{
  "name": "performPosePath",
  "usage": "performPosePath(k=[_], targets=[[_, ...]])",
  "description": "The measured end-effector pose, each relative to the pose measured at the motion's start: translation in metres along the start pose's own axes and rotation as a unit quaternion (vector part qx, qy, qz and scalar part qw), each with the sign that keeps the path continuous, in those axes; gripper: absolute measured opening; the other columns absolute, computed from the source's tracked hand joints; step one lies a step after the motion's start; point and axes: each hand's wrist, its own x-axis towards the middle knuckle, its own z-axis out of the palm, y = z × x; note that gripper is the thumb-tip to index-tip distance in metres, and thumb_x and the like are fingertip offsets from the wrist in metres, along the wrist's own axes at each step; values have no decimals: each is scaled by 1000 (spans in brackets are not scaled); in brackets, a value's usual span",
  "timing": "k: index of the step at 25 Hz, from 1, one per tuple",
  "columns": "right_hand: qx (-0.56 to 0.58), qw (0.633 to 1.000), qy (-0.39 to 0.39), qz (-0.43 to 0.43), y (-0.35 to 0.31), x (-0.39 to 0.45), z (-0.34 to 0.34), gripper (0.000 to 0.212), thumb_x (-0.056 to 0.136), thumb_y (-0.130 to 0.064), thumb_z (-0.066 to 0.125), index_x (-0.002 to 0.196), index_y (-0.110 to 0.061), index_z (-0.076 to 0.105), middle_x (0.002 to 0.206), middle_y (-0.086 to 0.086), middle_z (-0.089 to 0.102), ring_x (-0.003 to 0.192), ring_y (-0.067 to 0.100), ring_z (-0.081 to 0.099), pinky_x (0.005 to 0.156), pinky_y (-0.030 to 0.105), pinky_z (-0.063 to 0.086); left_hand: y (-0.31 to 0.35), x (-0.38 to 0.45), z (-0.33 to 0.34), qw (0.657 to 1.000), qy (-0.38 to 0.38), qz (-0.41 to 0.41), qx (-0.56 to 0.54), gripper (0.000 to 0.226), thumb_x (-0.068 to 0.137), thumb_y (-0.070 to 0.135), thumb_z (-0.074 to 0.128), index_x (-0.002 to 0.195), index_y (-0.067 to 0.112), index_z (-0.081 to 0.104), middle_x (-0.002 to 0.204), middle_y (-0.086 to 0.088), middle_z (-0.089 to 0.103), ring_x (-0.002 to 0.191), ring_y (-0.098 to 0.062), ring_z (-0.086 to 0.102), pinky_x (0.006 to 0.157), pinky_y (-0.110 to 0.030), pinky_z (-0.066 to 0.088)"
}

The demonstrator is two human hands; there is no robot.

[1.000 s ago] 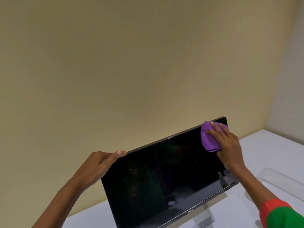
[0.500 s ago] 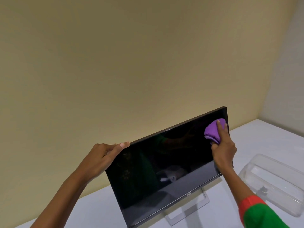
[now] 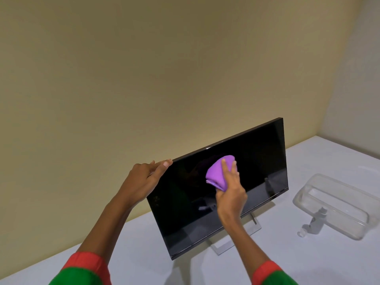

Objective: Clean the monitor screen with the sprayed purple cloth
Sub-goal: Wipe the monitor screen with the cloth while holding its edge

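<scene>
We press the purple cloth (image 3: 218, 173) flat against the upper middle of the monitor screen (image 3: 257, 171) with our right hand (image 3: 231, 194), its fingers laid straight over the bunched fabric. Our left hand (image 3: 144, 179) grips the monitor's top left corner, fingers curled behind the edge and thumb along it, which we judge keeps the panel from rocking on its stand (image 3: 236, 241). Light, even, overlapping strokes should serve best, since hard pressure could tip the panel. The monitor sits on a white desk (image 3: 308, 264) before a beige wall (image 3: 164, 79); a clear plastic tray (image 3: 339, 204) and a small spray bottle (image 3: 314, 223) lie to the right
</scene>
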Motion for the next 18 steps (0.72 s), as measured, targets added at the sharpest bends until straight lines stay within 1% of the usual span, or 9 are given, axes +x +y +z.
performPosePath(k=[2, 3, 4, 5, 7, 9, 11, 14, 18], targets=[[-18, 999, -3, -51, -11, -25, 14, 96, 67, 15, 70, 138, -40, 37, 150, -11, 24, 135, 29, 38, 84, 55, 53, -3, 2, -1, 1000, -3, -8, 1, 37, 93, 42, 40, 119, 28, 61, 78, -17, 69, 134, -15, 37, 95, -29, 35], [-30, 997, -9, -76, -16, -37, 19, 96, 65, 13, 72, 138, -40, 39, 149, -11, 26, 135, 28, 37, 83, 53, 54, -4, 4, -2, 1000, -6, -13, 9, 37, 93, 43, 39, 119, 28, 61, 57, -10, 65, 133, -14, 39, 88, -26, 36], [-41, 994, -17, -102, -18, -47, 25, 95, 64, 11, 74, 138, -38, 41, 149, -9, 30, 135, 28, 37, 83, 51, 55, -5, 6, -3, 1000, -9, -17, 16, 38, 93, 44, 39, 119, 28, 61, 47, -6, 55, 131, -13, 41, 82, -23, 37], [-55, 989, -26, -134, -21, -58, 29, 94, 63, 9, 75, 138, -36, 42, 149, -6, 34, 134, 28, 38, 83, 49, 56, -6, 7, -3, 1000, -11, -20, 20, 37, 93, 45, 39, 119, 29, 62, 48, -8, 51, 130, -12, 43, 77, -18, 37], [-90, 969, -48, -226, -24, -78, 35, 91, 62, 1, 80, 137, -33, 43, 146, -3, 42, 132, 30, 41, 87, 45, 55, -8, 9, -3, 1000, -12, -22, 20, 37, 93, 45, 40, 118, 29, 62, 58, -19, 58, 129, -12, 44, 76, -14, 36], [-135, 927, -89, -339, -20, -95, 42, 83, 63, -16, 84, 134, -31, 45, 142, -1, 48, 131, 31, 41, 97, 47, 48, -10, 8, -3, 1000, -9, -18, 24, 38, 92, 47, 39, 117, 30, 62, 72, -24, 67, 128, -14, 45, 76, -19, 37], [-212, 864, -148, -431, -12, -100, 42, 79, 64, -32, 83, 133, -32, 44, 142, -2, 48, 132, 31, 41, 101, 49, 43, -9, 8, -3, 999, -6, -8, 32, 38, 92, 48, 39, 116, 32, 63, 79, -20, 70, 118, -21, 54, 72, -21, 39], [-276, 776, -188, -536, 7, -85, 34, 65, 76, -31, 74, 134, -31, 43, 146, -1, 44, 136, 33, 35, 107, 54, 35, -7, 7, -4, 999, -1, 0, 36, 35, 92, 49, 38, 113, 36, 63, 78, -7, 63, 94, -28, 63, 69, -22, 40], [-304, 676, -183, -646, 41, -45, 13, 44, 89, -22, 53, 132, -27, 47, 148, 2, 39, 140, 35, 27, 110, 59, 25, -3, 2, -2, 999, 12, -4, 29, 35, 94, 42, 40, 116, 29, 63, 91, -21, 71, 114, -21, 53, 65, -12, 34]])
